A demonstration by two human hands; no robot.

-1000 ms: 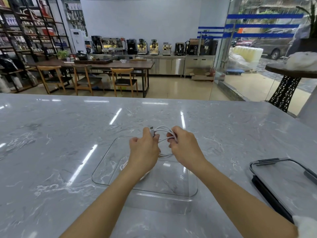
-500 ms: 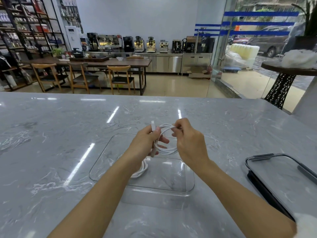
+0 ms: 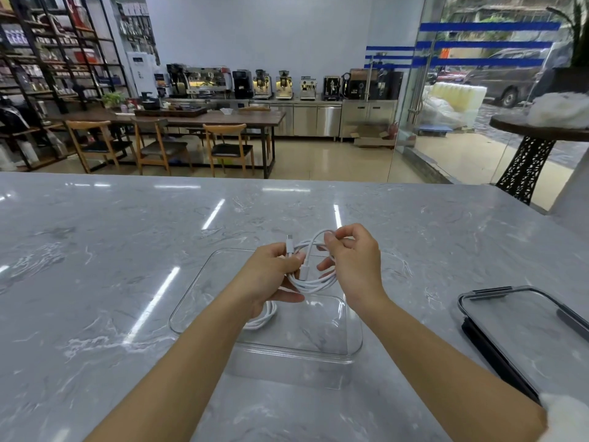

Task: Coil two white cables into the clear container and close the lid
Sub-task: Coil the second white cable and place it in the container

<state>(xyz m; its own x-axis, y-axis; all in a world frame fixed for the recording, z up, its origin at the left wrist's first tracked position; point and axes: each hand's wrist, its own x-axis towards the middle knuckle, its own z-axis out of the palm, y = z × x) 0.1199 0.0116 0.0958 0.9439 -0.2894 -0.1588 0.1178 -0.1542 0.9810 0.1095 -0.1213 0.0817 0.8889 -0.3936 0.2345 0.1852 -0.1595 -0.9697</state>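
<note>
A grey marble counter (image 3: 95, 282) fills the foreground, with ceiling lights mirrored in its polish. Behind it stands a long dark wooden table (image 3: 204, 118) with wooden chairs (image 3: 228, 145) drawn up along its near side. Against the back wall, a row of coffee machines (image 3: 280, 84) sits on steel cabinets (image 3: 315, 118). Dark metal shelves (image 3: 41, 74) packed with goods line the left wall. On the right, a glass door (image 3: 471, 90) bears blue stripes, and a small round table (image 3: 538, 129) on a black openwork leg stands near it.
</note>
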